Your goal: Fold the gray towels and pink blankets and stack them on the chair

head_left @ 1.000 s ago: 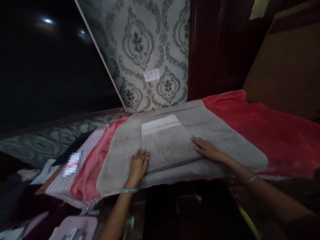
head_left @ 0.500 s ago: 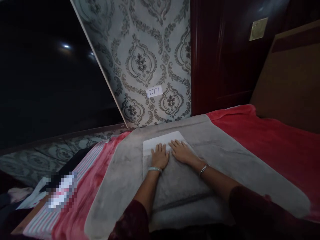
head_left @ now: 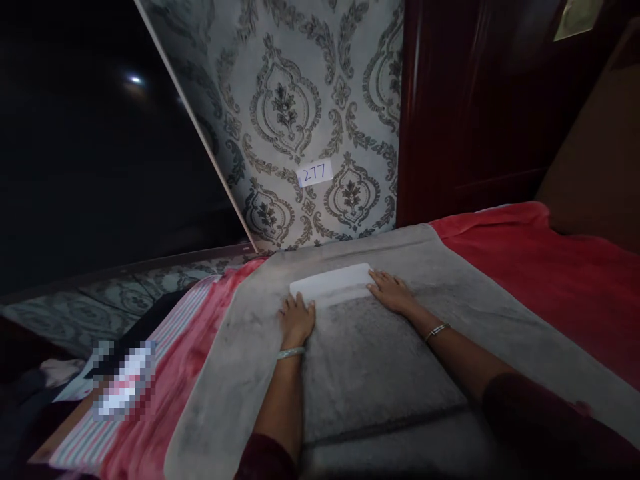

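Note:
A flat, dark grey cloth with a white band along its far edge lies on a light grey blanket. I cannot tell what kind of cloth it is. My left hand is open, palm down, fingers spread over the left end of the band. At the band's right end, my right hand lies open with its fingers stretched out. Neither hand grips anything. A dark crease crosses the cloth near my forearms.
Red blanket areas border the grey on both sides, with striped fabric at the left edge. Beyond stand a patterned wall bearing a paper marked 277, a large dark screen and a dark red panel.
My hands have slid apart, the left one leftward and the right one rightward, to opposite ends of the white band. More of the band shows between them. The view has shifted slightly.

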The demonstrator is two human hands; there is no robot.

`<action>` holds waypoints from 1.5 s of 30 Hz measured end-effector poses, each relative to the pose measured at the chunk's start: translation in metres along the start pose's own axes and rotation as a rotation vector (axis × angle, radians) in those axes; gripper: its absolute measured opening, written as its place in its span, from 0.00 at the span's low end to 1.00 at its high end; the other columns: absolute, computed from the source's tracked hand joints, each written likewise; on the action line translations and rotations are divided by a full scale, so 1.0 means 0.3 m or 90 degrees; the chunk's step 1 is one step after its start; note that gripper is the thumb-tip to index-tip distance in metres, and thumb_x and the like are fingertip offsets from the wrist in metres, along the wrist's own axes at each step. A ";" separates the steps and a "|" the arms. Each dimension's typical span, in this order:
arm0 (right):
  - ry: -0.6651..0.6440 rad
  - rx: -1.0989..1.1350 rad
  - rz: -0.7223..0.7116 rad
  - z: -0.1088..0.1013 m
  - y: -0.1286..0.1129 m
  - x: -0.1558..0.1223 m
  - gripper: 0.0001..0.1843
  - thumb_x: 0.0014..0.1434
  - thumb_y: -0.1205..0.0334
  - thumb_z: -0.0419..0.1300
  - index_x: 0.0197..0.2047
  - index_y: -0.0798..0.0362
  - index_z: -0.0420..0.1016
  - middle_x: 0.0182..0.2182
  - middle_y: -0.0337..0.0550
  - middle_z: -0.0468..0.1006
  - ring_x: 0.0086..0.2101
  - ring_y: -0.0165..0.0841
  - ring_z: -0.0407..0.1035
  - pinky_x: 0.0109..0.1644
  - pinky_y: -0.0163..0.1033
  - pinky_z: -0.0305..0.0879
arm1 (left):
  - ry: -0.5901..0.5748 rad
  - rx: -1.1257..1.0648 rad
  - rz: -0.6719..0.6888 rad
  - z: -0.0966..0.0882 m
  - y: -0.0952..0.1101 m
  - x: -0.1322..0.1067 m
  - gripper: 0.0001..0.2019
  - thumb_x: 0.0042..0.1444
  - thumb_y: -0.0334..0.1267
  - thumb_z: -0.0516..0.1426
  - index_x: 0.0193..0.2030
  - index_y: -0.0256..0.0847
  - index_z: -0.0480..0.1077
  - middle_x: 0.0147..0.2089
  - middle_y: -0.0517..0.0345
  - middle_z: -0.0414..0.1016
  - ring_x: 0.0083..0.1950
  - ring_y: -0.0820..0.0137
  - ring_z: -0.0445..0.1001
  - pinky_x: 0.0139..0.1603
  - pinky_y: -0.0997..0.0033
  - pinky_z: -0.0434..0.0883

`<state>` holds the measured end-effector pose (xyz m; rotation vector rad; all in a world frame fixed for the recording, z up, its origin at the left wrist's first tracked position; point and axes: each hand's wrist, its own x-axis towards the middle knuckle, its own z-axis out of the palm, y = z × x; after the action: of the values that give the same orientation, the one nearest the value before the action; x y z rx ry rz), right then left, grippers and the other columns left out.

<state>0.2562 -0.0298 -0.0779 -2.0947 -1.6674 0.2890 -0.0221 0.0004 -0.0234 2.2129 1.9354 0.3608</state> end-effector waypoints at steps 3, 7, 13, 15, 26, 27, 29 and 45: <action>0.047 0.063 0.005 -0.002 0.020 -0.004 0.33 0.67 0.51 0.48 0.71 0.56 0.61 0.68 0.54 0.62 0.68 0.44 0.54 0.72 0.53 0.46 | 0.081 -0.234 -0.022 0.001 -0.062 0.014 0.27 0.62 0.37 0.54 0.67 0.31 0.66 0.72 0.34 0.62 0.75 0.51 0.56 0.75 0.47 0.49; 0.103 0.185 0.024 -0.009 0.039 0.000 0.29 0.64 0.58 0.51 0.66 0.55 0.70 0.60 0.53 0.74 0.59 0.43 0.68 0.66 0.49 0.60 | 0.105 -0.381 -0.050 -0.011 -0.111 0.045 0.21 0.58 0.33 0.56 0.58 0.37 0.74 0.60 0.45 0.77 0.67 0.58 0.69 0.69 0.58 0.63; 0.137 0.353 0.048 -0.028 0.035 0.018 0.31 0.62 0.58 0.48 0.64 0.60 0.71 0.50 0.47 0.81 0.49 0.37 0.76 0.53 0.40 0.71 | 0.035 -0.492 -0.113 -0.047 -0.129 0.100 0.14 0.56 0.39 0.59 0.42 0.31 0.79 0.39 0.44 0.83 0.40 0.60 0.82 0.40 0.67 0.77; 0.148 0.358 0.055 -0.035 0.023 0.018 0.30 0.62 0.58 0.48 0.62 0.60 0.73 0.52 0.48 0.81 0.50 0.38 0.75 0.54 0.41 0.71 | 0.001 -0.493 -0.115 -0.054 -0.121 0.107 0.12 0.55 0.40 0.61 0.35 0.30 0.79 0.32 0.46 0.82 0.33 0.60 0.81 0.33 0.68 0.75; 0.089 0.095 0.142 -0.056 -0.036 -0.004 0.19 0.66 0.56 0.52 0.49 0.57 0.80 0.46 0.55 0.81 0.46 0.43 0.75 0.47 0.39 0.67 | 0.108 -0.194 -0.115 -0.015 -0.056 0.055 0.17 0.64 0.39 0.53 0.54 0.32 0.74 0.50 0.36 0.80 0.53 0.52 0.78 0.50 0.61 0.72; 0.085 0.072 0.148 -0.055 -0.043 -0.012 0.20 0.67 0.56 0.51 0.51 0.57 0.79 0.47 0.56 0.81 0.47 0.43 0.75 0.47 0.39 0.67 | 0.104 -0.167 -0.120 -0.011 -0.050 0.048 0.18 0.65 0.40 0.52 0.55 0.32 0.73 0.50 0.35 0.80 0.53 0.52 0.79 0.50 0.60 0.72; 0.075 0.032 0.156 -0.059 -0.058 -0.030 0.20 0.69 0.56 0.49 0.52 0.56 0.78 0.47 0.57 0.81 0.47 0.43 0.75 0.47 0.40 0.67 | 0.088 -0.123 -0.126 -0.014 -0.043 0.041 0.18 0.66 0.39 0.51 0.55 0.32 0.72 0.49 0.34 0.80 0.53 0.52 0.79 0.49 0.60 0.72; -0.046 -0.135 -0.191 -0.018 -0.239 -0.091 0.30 0.71 0.51 0.46 0.74 0.43 0.58 0.73 0.42 0.53 0.72 0.47 0.43 0.72 0.62 0.43 | -0.046 0.132 0.270 0.043 0.118 -0.007 0.29 0.70 0.48 0.43 0.75 0.43 0.54 0.78 0.49 0.50 0.79 0.57 0.46 0.76 0.45 0.49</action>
<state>0.1892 -0.0449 -0.0429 -1.9577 -2.1051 0.0967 0.0150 -0.0063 -0.0254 2.7287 1.5174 0.1352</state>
